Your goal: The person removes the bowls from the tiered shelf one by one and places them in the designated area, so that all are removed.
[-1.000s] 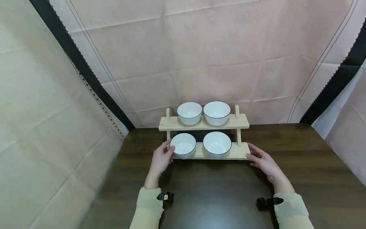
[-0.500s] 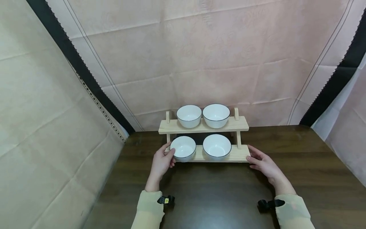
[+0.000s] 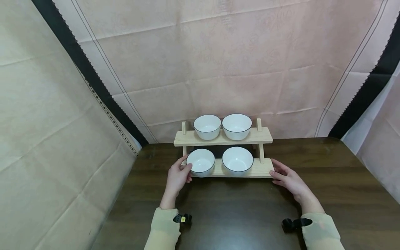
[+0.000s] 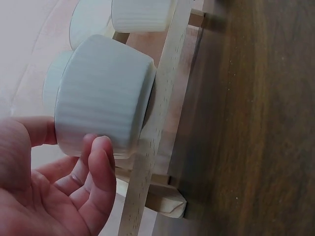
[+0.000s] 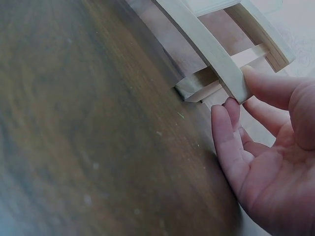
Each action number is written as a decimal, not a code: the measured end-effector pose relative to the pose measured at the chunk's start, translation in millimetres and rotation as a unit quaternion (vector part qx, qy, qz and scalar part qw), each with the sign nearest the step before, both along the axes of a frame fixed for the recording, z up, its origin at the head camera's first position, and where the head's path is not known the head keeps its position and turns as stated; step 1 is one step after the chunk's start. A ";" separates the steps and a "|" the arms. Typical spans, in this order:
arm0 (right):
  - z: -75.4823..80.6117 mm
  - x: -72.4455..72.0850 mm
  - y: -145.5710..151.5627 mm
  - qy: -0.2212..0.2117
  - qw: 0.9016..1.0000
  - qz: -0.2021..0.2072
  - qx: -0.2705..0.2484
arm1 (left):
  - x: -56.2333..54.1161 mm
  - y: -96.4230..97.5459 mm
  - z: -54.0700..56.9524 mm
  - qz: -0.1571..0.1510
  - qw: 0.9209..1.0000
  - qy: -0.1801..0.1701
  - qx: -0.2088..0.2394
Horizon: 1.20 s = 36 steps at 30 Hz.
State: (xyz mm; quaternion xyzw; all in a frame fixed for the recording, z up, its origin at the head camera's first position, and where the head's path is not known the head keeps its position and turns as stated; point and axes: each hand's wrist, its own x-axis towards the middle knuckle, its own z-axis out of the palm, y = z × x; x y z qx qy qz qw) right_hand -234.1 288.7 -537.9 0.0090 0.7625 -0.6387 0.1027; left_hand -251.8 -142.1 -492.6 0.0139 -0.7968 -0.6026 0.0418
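Note:
A two-tier wooden rack stands on the table, with two white dark-rimmed bowls on each shelf. My left hand is at the lower left bowl, its thumb on the bowl's near side and its index finger round the outer side. In the left wrist view that bowl sits upright on the shelf, the other fingers curled just below the thumb. My right hand grips the right end of the lower shelf. The right wrist view shows its thumb on top of the shelf end and fingertips underneath.
The lower right bowl sits beside the held one. Two more, the upper left bowl and upper right bowl, stand above. A pale fabric backdrop rises behind the dark wooden table.
The head view has tilted a little, so the rack and hands sit slightly lower in it. Both hands keep their places at the bowl and the shelf end.

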 end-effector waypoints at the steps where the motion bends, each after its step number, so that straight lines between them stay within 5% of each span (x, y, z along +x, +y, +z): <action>1: -0.4 -0.1 0.3 0.000 1.000 0.000 0.000 | -0.1 0.4 -0.1 0.001 1.000 0.000 0.003; 36: -1.9 0.5 2.8 0.000 1.000 -0.002 0.001 | 0.8 0.7 4.4 0.006 1.000 0.004 0.009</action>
